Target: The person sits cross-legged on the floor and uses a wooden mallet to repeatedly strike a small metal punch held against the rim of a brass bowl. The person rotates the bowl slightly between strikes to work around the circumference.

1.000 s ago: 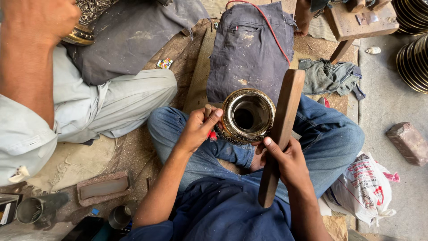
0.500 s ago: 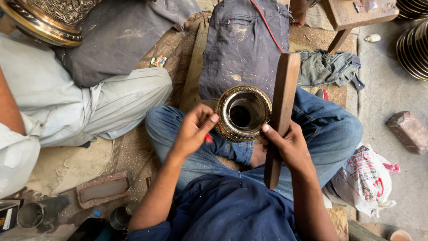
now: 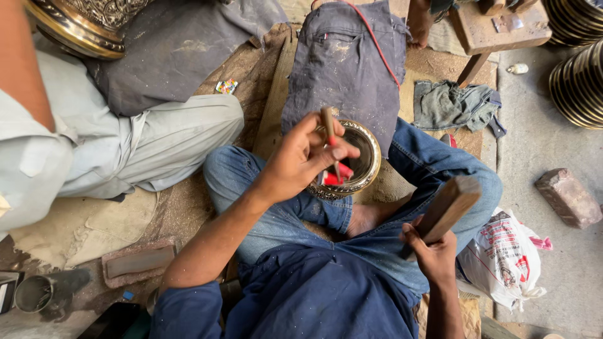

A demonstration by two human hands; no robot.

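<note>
I sit cross-legged in blue jeans. A round engraved brass bowl point(image 3: 368, 162) rests between my knees, its mouth facing up. My left hand point(image 3: 301, 157) is raised over the bowl's near rim and pinches a thin tool with a red-marked shaft point(image 3: 329, 130), its tip pointing down into the bowl. My right hand point(image 3: 433, 251) is drawn back to the right of my knee and grips a long wooden block point(image 3: 447, 207) by its lower end, clear of the bowl.
Another person in pale clothes point(image 3: 119, 150) sits at the left holding a large ornate brass vessel point(image 3: 75, 25). A grey cloth point(image 3: 352, 63) lies ahead; a brick point(image 3: 568, 196), a plastic bag point(image 3: 505, 254) and stacked metal rings point(image 3: 578, 81) are at the right. A tin can point(image 3: 34, 294) stands at the lower left.
My right hand has pulled the wooden block away from the bowl toward the right. My left hand has lifted off the rim and now holds the thin tool over the bowl.
</note>
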